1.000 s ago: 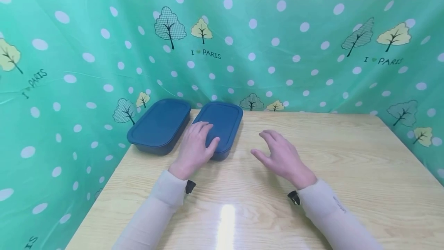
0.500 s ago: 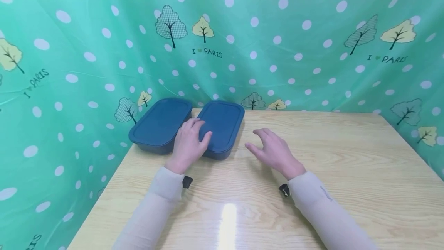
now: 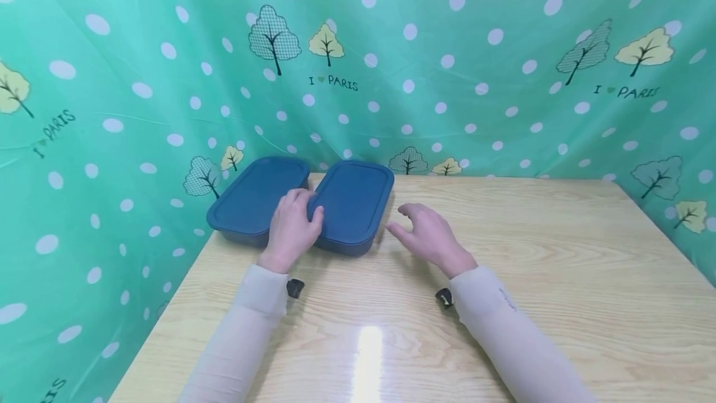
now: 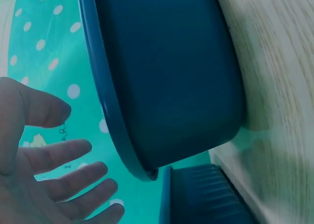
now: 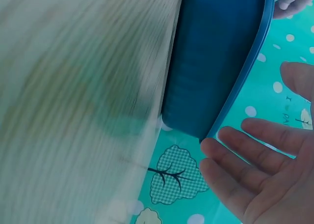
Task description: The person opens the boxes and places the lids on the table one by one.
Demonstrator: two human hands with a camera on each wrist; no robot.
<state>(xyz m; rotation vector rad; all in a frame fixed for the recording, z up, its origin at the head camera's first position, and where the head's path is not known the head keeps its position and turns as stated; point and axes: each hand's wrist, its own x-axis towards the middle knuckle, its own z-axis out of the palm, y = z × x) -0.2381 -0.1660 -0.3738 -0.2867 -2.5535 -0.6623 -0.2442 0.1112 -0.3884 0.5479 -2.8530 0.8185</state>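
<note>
Two dark blue lidded food containers stand side by side on the table in the head view. My left hand (image 3: 292, 229) is over the narrow gap between them, at the near left edge of the right container (image 3: 358, 198). It hides the near right part of the left container (image 3: 248, 204). In the left wrist view, the fingers (image 4: 73, 184) are spread and apart from the container walls. My right hand (image 3: 431, 235) hovers just right of the right container, fingers extended towards its side wall. The right wrist view shows the right hand (image 5: 265, 175) holding nothing, its fingertips close to the lid's rim.
A wood-grain table (image 3: 503, 303) extends to the right and towards me. Behind and on both sides hangs a green dotted curtain (image 3: 475, 67) with printed trees. The containers stand near the table's back left corner, close to the curtain.
My left hand has moved left, off the right container's lid to its left edge. The right hand has moved left, closer to that container. The containers have stayed in place.
</note>
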